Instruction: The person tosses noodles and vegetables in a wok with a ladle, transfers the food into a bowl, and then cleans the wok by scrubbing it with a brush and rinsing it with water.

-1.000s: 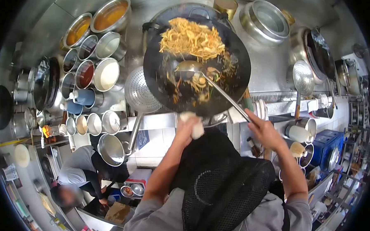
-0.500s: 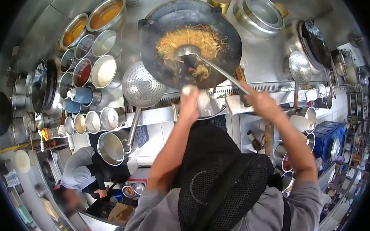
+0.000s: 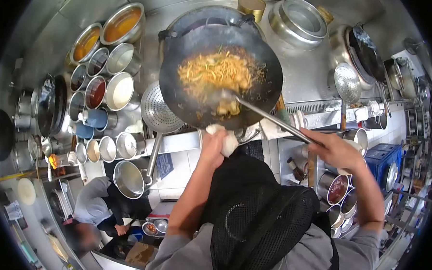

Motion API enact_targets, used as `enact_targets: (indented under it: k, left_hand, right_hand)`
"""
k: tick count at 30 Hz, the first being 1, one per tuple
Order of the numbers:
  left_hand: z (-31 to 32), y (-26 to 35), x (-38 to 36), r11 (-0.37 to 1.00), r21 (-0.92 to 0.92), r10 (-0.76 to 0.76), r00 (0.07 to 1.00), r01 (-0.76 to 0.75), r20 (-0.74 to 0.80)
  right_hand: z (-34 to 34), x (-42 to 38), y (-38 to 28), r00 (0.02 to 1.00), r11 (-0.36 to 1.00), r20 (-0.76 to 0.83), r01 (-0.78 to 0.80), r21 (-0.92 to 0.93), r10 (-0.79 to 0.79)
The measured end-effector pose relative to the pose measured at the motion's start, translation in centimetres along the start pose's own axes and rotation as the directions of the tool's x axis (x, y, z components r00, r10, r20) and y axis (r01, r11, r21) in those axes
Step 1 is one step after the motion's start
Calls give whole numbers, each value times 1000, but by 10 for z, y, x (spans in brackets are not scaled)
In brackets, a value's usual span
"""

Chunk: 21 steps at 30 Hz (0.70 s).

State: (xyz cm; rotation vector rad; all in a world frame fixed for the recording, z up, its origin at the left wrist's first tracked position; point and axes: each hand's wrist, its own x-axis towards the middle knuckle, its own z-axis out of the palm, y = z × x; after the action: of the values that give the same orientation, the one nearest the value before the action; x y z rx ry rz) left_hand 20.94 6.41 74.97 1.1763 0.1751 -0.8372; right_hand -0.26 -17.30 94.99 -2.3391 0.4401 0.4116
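Note:
A large black wok holds noodles with mixed bits, some steam over them. My left hand is closed around a white cloth at the wok's near rim. Below and to the right of the wok, my right hand grips the end of a long metal ladle. The ladle's bowl rests among the noodles in the lower middle of the wok, blurred by motion and steam. Whether the cloth wraps a wok handle is hidden.
A perforated strainer lies left of the wok beside sauce containers. Metal pots stand at the right, with another strainer. Lower left, a co-worker bends low. A blue crate is at the right.
The wok has come nearer to me, with my left hand and the cloth lower. My right hand has moved down and right with the ladle. The noodles have shifted in the wok.

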Motion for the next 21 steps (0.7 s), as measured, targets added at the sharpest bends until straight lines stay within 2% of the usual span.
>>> enact_targets:
  k: [1, 3, 4, 5, 6, 7, 8, 9, 10, 11, 12, 13, 14, 15, 17, 19, 21]
  left_hand:
    - [9, 17, -5, 1000, 6, -4, 1000, 4, 2]
    - [23, 51, 1, 991, -39, -127, 992, 127, 2]
    - [25, 60, 16, 985, -122, -110, 987, 124, 118]
    - [20, 57, 41, 987, -82, -122, 970, 142, 208]
    - [16, 35, 38, 994, -83, -60, 991, 70, 122]
    - [15, 10, 34, 997, -81, 21, 999, -17, 44]
    - [4, -20, 29, 996, 33, 88, 996, -88, -23]
    - [-20, -54, 35, 992, 104, 69, 998, -69, 2]
    - [-44, -75, 39, 996, 79, 30, 997, -35, 67]
    - [-53, -84, 37, 999, 36, -13, 999, 12, 44]
    - [-41, -72, 39, 998, 11, 54, 998, -54, 21]
    - [-29, -58, 34, 994, -8, 107, 994, -108, -9]
    - [-15, -41, 42, 993, -63, 98, 993, -102, -62]
    - [-2, -25, 60, 989, -118, 75, 990, -90, -121]
    - [-1, 4, 118, 987, -159, 45, 998, -37, 49]
    - [4, 13, 131, 989, -136, 62, 996, -53, 60]
    - [4, 18, 141, 993, -106, 59, 997, -52, 59]
  right_hand:
    - [-13, -7, -8, 1000, 1000, -2, -4, 6, 4]
    - [-33, -9, -18, 996, 998, 72, -48, -45, 51]
    - [-31, 2, -23, 988, 981, 50, -140, -132, 147]
    - [-13, 22, -7, 998, 991, -65, 8, -134, -17]
    - [5, 42, -5, 994, 970, -101, -74, -233, 51]
    - [33, 70, 22, 983, 934, -67, -182, -307, 169]
    - [64, 83, 39, 973, 941, -227, -122, -317, 50]
    - [97, 93, 65, 951, 934, -307, -134, -330, 28]
    - [122, 95, 80, 929, 940, -370, -150, -307, 28]
    - [133, 86, 79, 883, 981, -459, 6, -195, -97]
    - [139, 78, 74, 836, 989, -529, 102, -107, -143]
    - [141, 65, 73, 877, 997, -475, 54, -55, -73]
    - [143, 54, 66, 845, 992, -524, 122, -14, -111]
    - [141, 41, 57, 854, 993, -510, 117, -6, -103]
    - [132, 21, 41, 915, 939, -351, -74, 336, 198]
    - [124, 24, 43, 901, 946, -394, -51, 320, 182]
    - [117, 33, 42, 851, 841, -339, -196, 504, 401]
